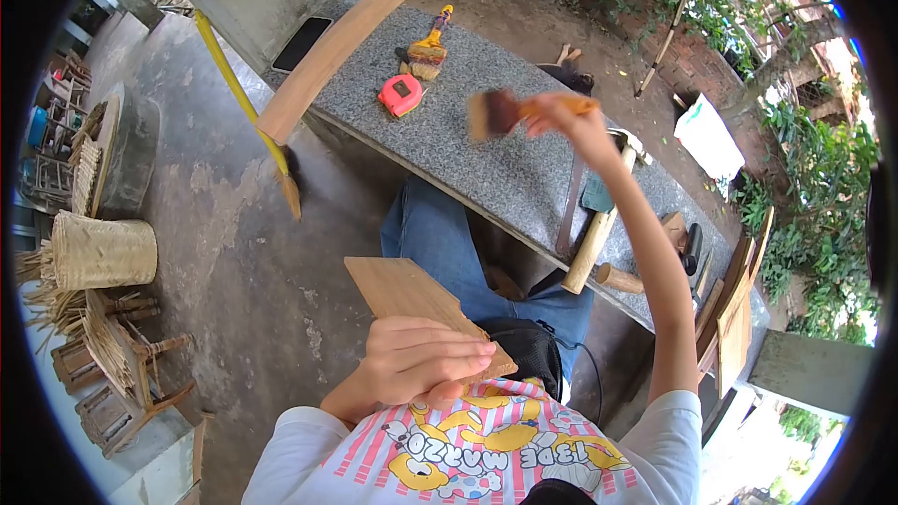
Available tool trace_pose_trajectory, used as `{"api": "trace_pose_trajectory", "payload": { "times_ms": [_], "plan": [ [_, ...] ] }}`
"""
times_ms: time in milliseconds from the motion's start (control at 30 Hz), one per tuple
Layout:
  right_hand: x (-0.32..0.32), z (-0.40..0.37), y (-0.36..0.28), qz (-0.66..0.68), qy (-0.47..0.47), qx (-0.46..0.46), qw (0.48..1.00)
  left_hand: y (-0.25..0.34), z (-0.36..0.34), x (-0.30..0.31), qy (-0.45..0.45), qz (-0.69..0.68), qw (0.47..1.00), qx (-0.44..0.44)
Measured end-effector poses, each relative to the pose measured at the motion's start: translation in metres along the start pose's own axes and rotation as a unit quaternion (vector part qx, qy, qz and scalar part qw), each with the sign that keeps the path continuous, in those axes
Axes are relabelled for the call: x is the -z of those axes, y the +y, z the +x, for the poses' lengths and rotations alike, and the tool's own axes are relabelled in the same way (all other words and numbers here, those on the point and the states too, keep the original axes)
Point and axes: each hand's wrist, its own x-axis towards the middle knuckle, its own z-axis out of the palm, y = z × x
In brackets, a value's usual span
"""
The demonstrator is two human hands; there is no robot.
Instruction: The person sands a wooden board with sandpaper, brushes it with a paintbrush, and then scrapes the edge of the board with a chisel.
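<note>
1. View from head cam, looking down at a seated person outdoors, by a grey granite bench (505,168).
2. L hand (416,365): low, close to the chest, fingers curled over the near end of a flat wooden board (402,292). The grip is closed on it, w/ the thumb hidden under the board.
3. The board lies across the lap over blue jeans (440,234). Its far end points away from the body and its notched edge faces the bench.
4. R hand (566,117): arm stretched up and out over the bench, fist closed round the orange handle of a paintbrush (505,112). The dark bristles point left. The brush is blurred, so no finer detail can be made out.
5. The brush is in the air above the bench top, well apart from the board.
6. On the bench, far end: a red tape measure (400,93), a second brush (428,49), a dark phone (301,42) and a long curved plank (332,51) hanging over the edge.
7. On the bench near the R arm: a wooden mallet (591,245), handle sticking out past the edge.
8. On the floor at left: a yellow-handled broom (245,103) leaning, a woven basket (103,251) and small wooden stools (122,393).
</note>
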Motion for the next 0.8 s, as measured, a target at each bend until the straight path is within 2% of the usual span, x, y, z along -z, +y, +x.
{"api": "trace_pose_trajectory", "payload": {
  "times_ms": [33,67,133,233,333,367,400,433,500,600,633,733,767,800],
  "plan": [
    [-0.014,-0.011,0.003,0.046,-0.068,-0.032,0.996,-0.001,-0.003,0.002,-0.012,-0.005,1.0,0.013],
    [-0.026,-0.02,0.006,0.046,-0.065,-0.033,0.996,-0.002,-0.006,0.004,-0.024,-0.009,0.999,0.026],
    [-0.041,-0.029,0.013,0.037,-0.145,-0.14,0.979,-0.002,-0.007,0.004,-0.019,-0.01,0.999,0.026],
    [-0.015,-0.009,0.03,0.07,-0.117,-0.136,0.981,-0.001,-0.009,0.006,-0.006,-0.006,1.0,0.026],
    [0.053,0.029,0.05,0.035,0.089,-0.028,0.995,-0.001,-0.014,0.006,0.008,-0.001,1.0,0.023],
    [0.084,0.044,0.061,-0.016,0.183,0.025,0.983,-0.001,-0.015,0.006,0.013,-0.002,1.0,0.021],
    [0.091,0.048,0.053,-0.049,0.323,0.053,0.944,0.0,-0.014,0.006,0.014,0.0,1.0,0.019],
    [0.092,0.051,0.05,-0.048,0.322,0.055,0.944,0.0,-0.013,0.006,0.01,-0.001,1.0,0.016],
    [0.085,0.053,0.031,0.004,0.443,0.076,0.893,0.0,-0.012,0.007,0.007,-0.001,1.0,0.013],
    [0.035,0.03,0.017,-0.017,0.243,0.056,0.968,-0.001,-0.014,0.006,0.004,-0.006,1.0,0.018],
    [0.013,0.019,0.014,0.021,0.167,0.028,0.985,-0.001,-0.011,0.007,0.002,-0.011,1.0,0.017],
    [-0.047,-0.011,0.013,0.103,-0.05,-0.054,0.992,-0.001,-0.011,0.008,-0.003,-0.014,1.0,0.021],
    [-0.058,-0.017,0.014,0.103,-0.049,-0.053,0.992,-0.001,-0.011,0.009,-0.003,-0.009,1.0,0.026],
    [-0.067,-0.021,0.018,0.123,-0.067,-0.108,0.984,-0.001,-0.011,0.01,-0.003,-0.008,1.0,0.025]
  ]
}}
